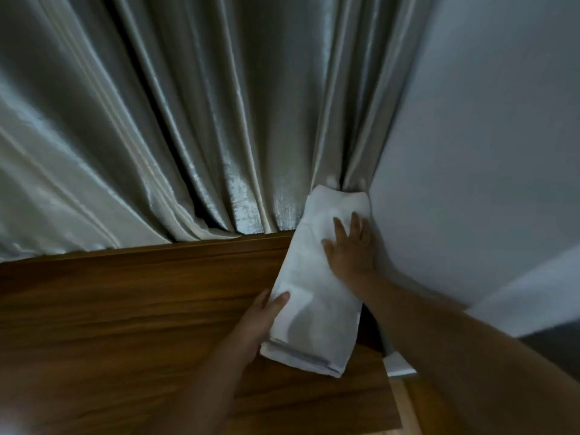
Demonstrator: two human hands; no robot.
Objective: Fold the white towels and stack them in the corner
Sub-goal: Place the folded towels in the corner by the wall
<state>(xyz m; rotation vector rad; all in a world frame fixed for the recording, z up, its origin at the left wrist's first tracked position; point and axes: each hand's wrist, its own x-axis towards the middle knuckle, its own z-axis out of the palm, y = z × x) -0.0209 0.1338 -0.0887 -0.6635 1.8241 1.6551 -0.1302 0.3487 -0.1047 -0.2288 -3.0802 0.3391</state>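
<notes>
The folded white cloth towel [317, 277], gripped at its near edge by the left hand [260, 321] and pressed flat-palmed by the right hand [351, 249] into the brown wooden table [125, 309] corner, could be unfolded if pushed against the grey satin curtain [188, 120].

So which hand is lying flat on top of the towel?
The right hand, palm down near the towel's far end by the wall. The left hand grips its near left edge instead.

- left hand's [263, 318] fingers go under the folded white towel [317, 287], only the thumb shows on top
- towel's far end is pushed into the shiny grey pleated curtain [188, 120], can't see what's behind it
- brown wooden surface [125, 309] runs off the left and bottom edges
- whole shot's kinda soft, towel layers impossible to count
</notes>
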